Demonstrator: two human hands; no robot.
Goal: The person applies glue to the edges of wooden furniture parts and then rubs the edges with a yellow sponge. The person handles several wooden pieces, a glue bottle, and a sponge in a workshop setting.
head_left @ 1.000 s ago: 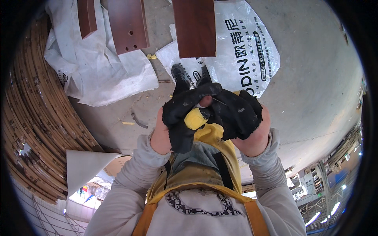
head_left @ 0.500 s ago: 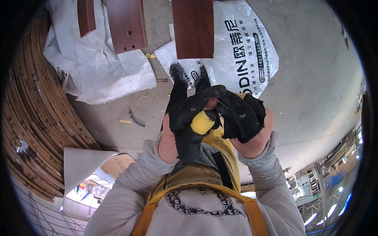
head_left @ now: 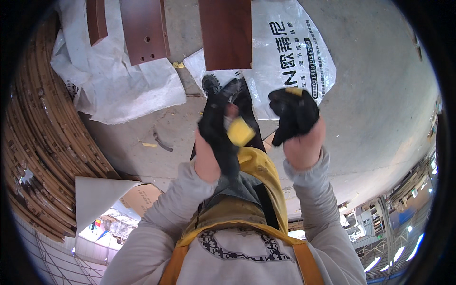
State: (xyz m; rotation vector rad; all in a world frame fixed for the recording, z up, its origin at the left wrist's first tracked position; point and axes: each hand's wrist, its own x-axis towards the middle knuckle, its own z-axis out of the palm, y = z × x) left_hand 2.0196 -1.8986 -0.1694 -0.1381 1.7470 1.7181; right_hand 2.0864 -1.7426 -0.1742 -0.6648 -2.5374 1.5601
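Observation:
Both my hands wear black gloves with bare fingertips. Over my legs, my left hand [head_left: 217, 124] is closed around a small yellow block-like object [head_left: 241, 132], which motion blurs, so its kind is unclear. Off to the right and apart from it, my right hand [head_left: 295, 115] is curled with its fingers bent in. A yellow patch [head_left: 294, 90] shows at that hand's far edge; I cannot tell whether it is held or belongs to the glove. Beyond my feet stands a dark red-brown wooden panel [head_left: 227, 35], touched by neither hand.
Two more red-brown pieces, one a panel with drilled holes [head_left: 145, 33], lie at the far left on white plastic sheeting [head_left: 137, 92]. A printed plastic sheet [head_left: 270, 57] lies right of the middle panel. Stacked flat brown cardboard [head_left: 52, 142] curves along the left. Scraps dot the concrete floor [head_left: 375, 99].
My hands have come apart. The right one moved right and slightly away from me; the left keeps the yellow object, which has turned and risen a little in the picture.

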